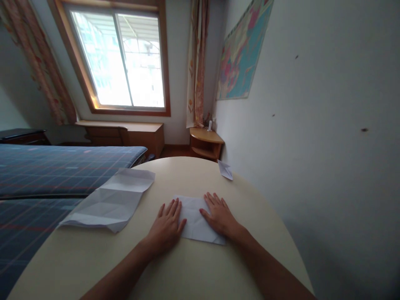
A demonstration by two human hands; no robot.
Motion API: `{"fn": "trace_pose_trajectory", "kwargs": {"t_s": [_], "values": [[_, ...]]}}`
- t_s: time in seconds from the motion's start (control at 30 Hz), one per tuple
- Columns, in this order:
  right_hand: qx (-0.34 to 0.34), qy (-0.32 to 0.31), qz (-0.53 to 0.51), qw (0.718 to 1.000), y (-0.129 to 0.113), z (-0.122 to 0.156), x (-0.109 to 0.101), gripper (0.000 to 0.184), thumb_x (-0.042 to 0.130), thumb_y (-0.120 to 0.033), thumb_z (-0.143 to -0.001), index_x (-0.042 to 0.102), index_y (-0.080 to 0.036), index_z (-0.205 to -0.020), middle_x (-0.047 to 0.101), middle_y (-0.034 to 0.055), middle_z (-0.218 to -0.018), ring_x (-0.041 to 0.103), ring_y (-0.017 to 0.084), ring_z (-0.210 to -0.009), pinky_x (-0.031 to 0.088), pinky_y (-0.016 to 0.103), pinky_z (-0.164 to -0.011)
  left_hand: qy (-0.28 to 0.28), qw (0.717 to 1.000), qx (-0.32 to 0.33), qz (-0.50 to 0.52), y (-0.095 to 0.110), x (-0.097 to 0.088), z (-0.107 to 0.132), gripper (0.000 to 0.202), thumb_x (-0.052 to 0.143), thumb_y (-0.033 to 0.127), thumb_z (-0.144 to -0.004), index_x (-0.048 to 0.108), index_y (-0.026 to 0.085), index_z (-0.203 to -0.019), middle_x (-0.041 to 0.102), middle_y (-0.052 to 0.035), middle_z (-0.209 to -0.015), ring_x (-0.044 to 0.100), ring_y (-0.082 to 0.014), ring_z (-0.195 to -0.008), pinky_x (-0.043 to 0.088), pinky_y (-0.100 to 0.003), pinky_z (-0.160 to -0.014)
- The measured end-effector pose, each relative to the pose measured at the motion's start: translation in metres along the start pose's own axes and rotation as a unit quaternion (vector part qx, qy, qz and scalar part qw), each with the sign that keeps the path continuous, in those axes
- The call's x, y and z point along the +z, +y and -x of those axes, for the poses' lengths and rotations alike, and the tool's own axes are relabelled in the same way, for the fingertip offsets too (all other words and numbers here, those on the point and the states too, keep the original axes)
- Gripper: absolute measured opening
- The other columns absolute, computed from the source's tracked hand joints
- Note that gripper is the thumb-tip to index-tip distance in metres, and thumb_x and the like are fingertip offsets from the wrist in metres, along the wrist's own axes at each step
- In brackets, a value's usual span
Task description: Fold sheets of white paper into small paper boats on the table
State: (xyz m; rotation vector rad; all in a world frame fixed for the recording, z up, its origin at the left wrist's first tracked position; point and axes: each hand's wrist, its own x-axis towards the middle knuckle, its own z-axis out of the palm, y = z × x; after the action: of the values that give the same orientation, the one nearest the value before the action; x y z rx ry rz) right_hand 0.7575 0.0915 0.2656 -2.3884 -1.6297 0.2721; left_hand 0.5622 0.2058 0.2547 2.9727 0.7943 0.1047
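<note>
- Head view: the paper [196, 221] lies flat on the round table [200, 271], near its middle, between and partly under both hands, with faint creases across it
- The left hand [168, 223] is palm down over the paper's left edge, its thumb reaching in onto the white surface; the hand is spread wide, gripping nothing
- The right hand [219, 214] is palm down over the paper's right side, fingers pointing away from the person, also wide and flat with no grip
- A creased sheet [109, 200] lies left of the left hand, well apart from it, along the table's left rim
- A small folded piece [225, 170] is beyond the right hand, at the table's far right edge, near the wall [328, 179]
- A bed [62, 171] with a plaid cover is to the left of the table
- Behind are a window [118, 62], a desk [140, 126] below it and a corner stand [204, 134]
- A map [243, 54] hangs on the wall
</note>
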Motion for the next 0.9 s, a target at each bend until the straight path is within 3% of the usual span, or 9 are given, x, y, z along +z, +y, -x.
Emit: {"fn": "trace_pose_trajectory", "kwargs": {"t_s": [0.17, 0.3, 0.47, 0.77, 0.9], "values": [[0.006, 0.028, -0.002, 1.0, 0.0, 0.0, 0.0, 0.072, 0.039, -0.054, -0.093, 0.035, -0.009, -0.149, 0.032, 0.0118, -0.155, 0.024, 0.028, -0.145, 0.014, 0.044, -0.119, 0.0, 1.0, -0.026, -0.013, -0.001, -0.006, 0.003, 0.062, 0.028, 0.044, -0.099, 0.029, 0.01, -0.151, 0.024, -0.0201, -0.157, 0.018, -0.0321, -0.146, 0.017, -0.054, -0.117], [0.009, 0.003, 0.007, 1.0, -0.002, 0.004, 0.003, 0.086, 0.033, -0.065, -0.091, 0.022, -0.007, -0.153, 0.019, 0.0115, -0.159, 0.012, 0.029, -0.148, 0.007, 0.046, -0.12, 0.01, 0.999, -0.041, 0.002, -0.001, -0.005, 0.005, 0.075, 0.03, 0.063, -0.094, 0.027, 0.015, -0.152, 0.023, -0.0215, -0.157, 0.017, -0.0361, -0.146, 0.019, -0.056, -0.115], [0.024, -0.01, 0.011, 1.0, -0.003, 0.006, 0.001, 0.095, 0.035, -0.07, -0.088, 0.014, -0.005, -0.154, 0.011, 0.0131, -0.161, 0.006, 0.028, -0.149, 0.004, 0.044, -0.12, 0.013, 0.999, -0.047, 0.013, -0.002, 0.0, 0.006, 0.08, 0.029, 0.066, -0.092, 0.023, 0.015, -0.153, 0.018, -0.0201, -0.158, 0.014, -0.0357, -0.146, 0.018, -0.055, -0.116], [0.001, 0.006, -0.017, 1.0, 0.001, 0.004, -0.005, 0.092, 0.045, -0.066, -0.086, 0.025, -0.004, -0.151, 0.024, 0.0162, -0.158, 0.018, 0.03, -0.146, 0.015, 0.042, -0.119, 0.066, 0.997, -0.037, 0.021, -0.007, 0.014, 0.005, 0.079, 0.028, 0.064, -0.093, 0.023, 0.012, -0.153, 0.02, -0.0169, -0.159, 0.018, -0.0334, -0.147, 0.02, -0.053, -0.116], [-0.013, 0.037, -0.031, 0.999, 0.002, 0.004, -0.008, 0.087, 0.05, -0.062, -0.086, 0.033, -0.004, -0.149, 0.037, 0.0186, -0.152, 0.031, 0.031, -0.141, 0.023, 0.041, -0.116, 0.093, 0.995, -0.03, 0.023, -0.009, 0.017, 0.005, 0.08, 0.031, 0.065, -0.092, 0.024, 0.013, -0.153, 0.022, -0.0169, -0.159, 0.019, -0.0333, -0.147, 0.018, -0.053, -0.116]]}}
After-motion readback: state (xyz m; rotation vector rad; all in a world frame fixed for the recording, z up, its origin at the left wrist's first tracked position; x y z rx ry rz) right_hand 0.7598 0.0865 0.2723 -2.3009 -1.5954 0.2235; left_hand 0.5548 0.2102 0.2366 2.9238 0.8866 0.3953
